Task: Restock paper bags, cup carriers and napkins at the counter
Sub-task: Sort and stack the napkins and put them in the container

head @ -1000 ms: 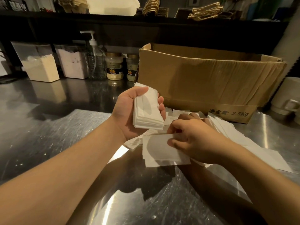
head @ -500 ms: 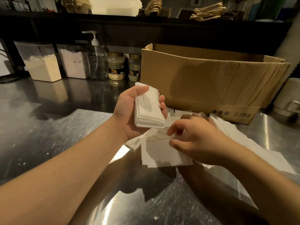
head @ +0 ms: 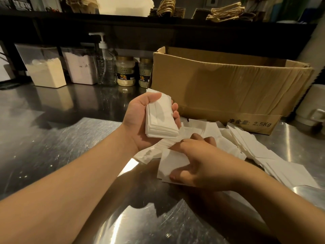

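Observation:
My left hand [head: 139, 124] grips a neat stack of folded white napkins [head: 161, 117], thumb on top and fingers curled round its far edge, raised above the steel counter [head: 52, 152]. Just below it, my right hand [head: 205, 166] pinches a single white napkin [head: 173, 163] between thumb and fingers, low over the counter. More loose napkins [head: 260, 152] lie fanned out on the counter to the right, in front of an open cardboard box [head: 228, 85].
At the back left stand two clear bins of powder [head: 45, 71], a pump bottle [head: 105, 64] and two small jars [head: 125, 73]. Brown paper bags with twine handles [head: 226, 11] lie on the dark shelf above. A white mug [head: 311, 110] sits at the right edge.
My right hand has slid a little toward me and spread its thumb and fingers along the single napkin. The left hand keeps the stack almost still.

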`<state>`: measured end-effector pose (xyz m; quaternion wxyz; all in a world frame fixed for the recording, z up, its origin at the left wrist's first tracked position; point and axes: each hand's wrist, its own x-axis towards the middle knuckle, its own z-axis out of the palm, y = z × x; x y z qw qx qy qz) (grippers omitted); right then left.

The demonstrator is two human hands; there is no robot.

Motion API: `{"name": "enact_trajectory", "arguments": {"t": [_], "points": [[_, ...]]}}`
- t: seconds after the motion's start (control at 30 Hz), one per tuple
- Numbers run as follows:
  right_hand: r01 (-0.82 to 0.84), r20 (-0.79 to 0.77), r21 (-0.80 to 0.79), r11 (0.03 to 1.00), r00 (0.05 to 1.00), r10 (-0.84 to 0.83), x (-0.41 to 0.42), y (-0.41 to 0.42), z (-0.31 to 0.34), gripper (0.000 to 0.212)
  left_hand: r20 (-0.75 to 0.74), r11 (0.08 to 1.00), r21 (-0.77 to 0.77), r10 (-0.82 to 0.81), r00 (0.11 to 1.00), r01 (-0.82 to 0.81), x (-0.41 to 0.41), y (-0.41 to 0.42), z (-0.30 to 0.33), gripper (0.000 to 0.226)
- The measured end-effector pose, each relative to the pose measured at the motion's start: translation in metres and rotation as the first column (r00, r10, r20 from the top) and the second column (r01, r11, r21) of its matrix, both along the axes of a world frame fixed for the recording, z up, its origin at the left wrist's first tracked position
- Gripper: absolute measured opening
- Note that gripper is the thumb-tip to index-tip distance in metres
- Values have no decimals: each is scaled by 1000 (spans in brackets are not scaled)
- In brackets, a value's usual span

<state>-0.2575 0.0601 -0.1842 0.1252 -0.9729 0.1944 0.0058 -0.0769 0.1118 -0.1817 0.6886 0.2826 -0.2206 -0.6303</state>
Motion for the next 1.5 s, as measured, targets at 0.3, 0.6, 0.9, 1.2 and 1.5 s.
{"name": "enact_trajectory", "arguments": {"t": [0.3,0.6,0.9,1.2,1.5], "points": [[-62,281,282,957,959,-21,-10,-11,9,23,14,1000,21,4,1000,-4,0,1,0,49],[-273,592,746,608,690,-417,-17,-19,19,21,408,998,55,-36,912,14,-8,4,-2,45],[-100,544,782,616,594,-593,-8,-20,13,13,450,994,69,-111,886,89,-18,3,-1,43],[13,610,676,737,551,-569,-4,-15,8,12,476,983,108,-180,861,146,-17,6,-4,51],[-99,676,683,723,460,-576,-10,-20,15,1,423,989,94,-144,895,114,-13,3,-8,58]]}}
